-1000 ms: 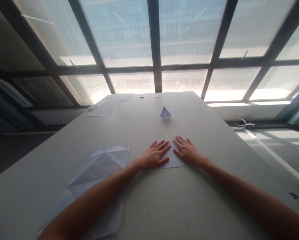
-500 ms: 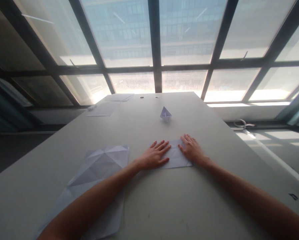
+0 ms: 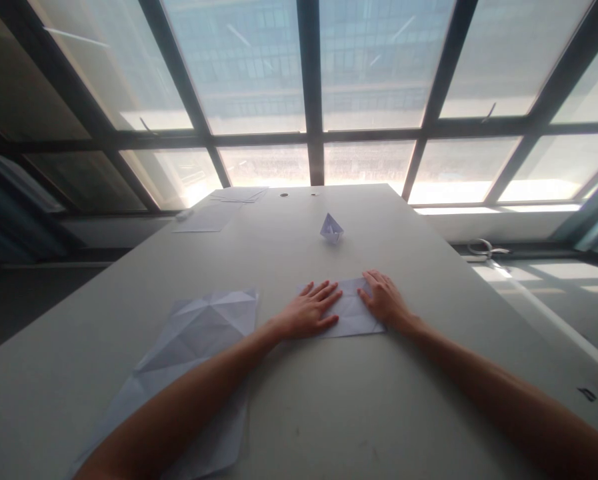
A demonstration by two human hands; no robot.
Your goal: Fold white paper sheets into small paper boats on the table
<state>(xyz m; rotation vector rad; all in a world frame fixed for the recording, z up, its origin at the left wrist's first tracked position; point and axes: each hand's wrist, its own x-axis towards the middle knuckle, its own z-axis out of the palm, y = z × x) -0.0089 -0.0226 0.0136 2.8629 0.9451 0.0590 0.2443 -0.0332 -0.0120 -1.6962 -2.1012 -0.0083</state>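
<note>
A folded sheet of white paper (image 3: 351,313) lies flat on the white table (image 3: 299,393), with crease lines on its face. My left hand (image 3: 311,310) rests spread over its left side, fingers stretched out and pointing right. On its right side lies my right hand (image 3: 385,297), palm down, its fingertips near the paper's far edge and its thumb reaching inward. Neither hand grasps anything. Under and beside my left forearm is a large creased sheet of paper (image 3: 199,340), partly hidden by the arm.
A small folded paper boat (image 3: 331,229) stands beyond my hands. Flat paper sheets (image 3: 206,219) lie at the table's far left. Large windows (image 3: 259,67) rise behind the table, and a coiled cable (image 3: 480,248) is by the wall at right.
My right hand has shifted very slightly on the paper, its fingers drawn a little closer together. My left hand and the other papers look unchanged.
</note>
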